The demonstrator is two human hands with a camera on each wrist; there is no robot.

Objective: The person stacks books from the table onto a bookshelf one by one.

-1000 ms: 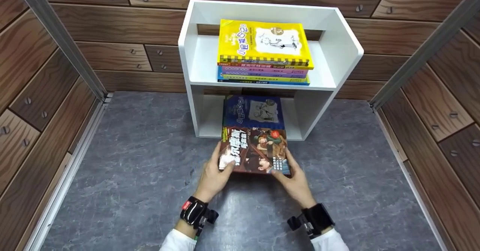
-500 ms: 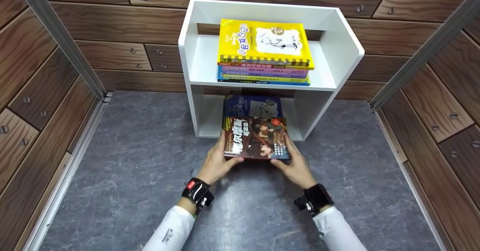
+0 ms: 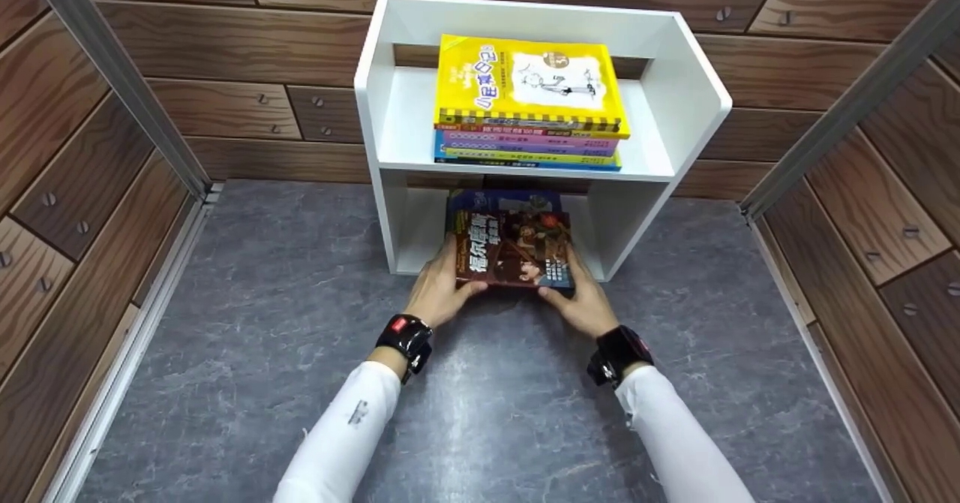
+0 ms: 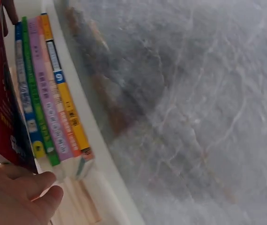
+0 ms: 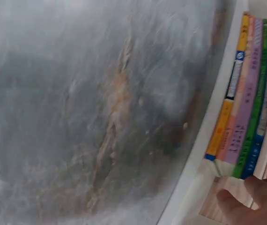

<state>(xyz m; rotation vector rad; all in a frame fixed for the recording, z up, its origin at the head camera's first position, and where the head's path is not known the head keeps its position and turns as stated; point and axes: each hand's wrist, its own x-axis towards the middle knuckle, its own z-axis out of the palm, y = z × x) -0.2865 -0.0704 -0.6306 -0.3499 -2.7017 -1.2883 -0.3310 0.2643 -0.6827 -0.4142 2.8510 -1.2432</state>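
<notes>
Both hands hold a thick dark red-brown book (image 3: 514,251) with a cartoon cover, lying flat at the front of the white shelf's lower compartment. My left hand (image 3: 439,289) grips its left side, thumb along the near edge; my right hand (image 3: 586,304) grips the right side the same way. Behind and below it shows a blue book (image 3: 502,201), partly covered. In the left wrist view, the red book (image 4: 2,98) stands just off a stack of thin books (image 4: 49,93) with coloured spines on the lower board. The right wrist view shows those stacked books (image 5: 246,98) beside my fingers.
The white bookshelf (image 3: 697,97) stands on a grey marbled floor (image 3: 285,300). On its upper board lies a stack topped by a yellow book (image 3: 487,75). The shelf's side panels flank the lower opening closely. Wood-patterned walls (image 3: 255,45) enclose the area.
Both hands have moved forward with the red-brown book, from in front of the shelf into the lower opening. It now covers most of the blue book.
</notes>
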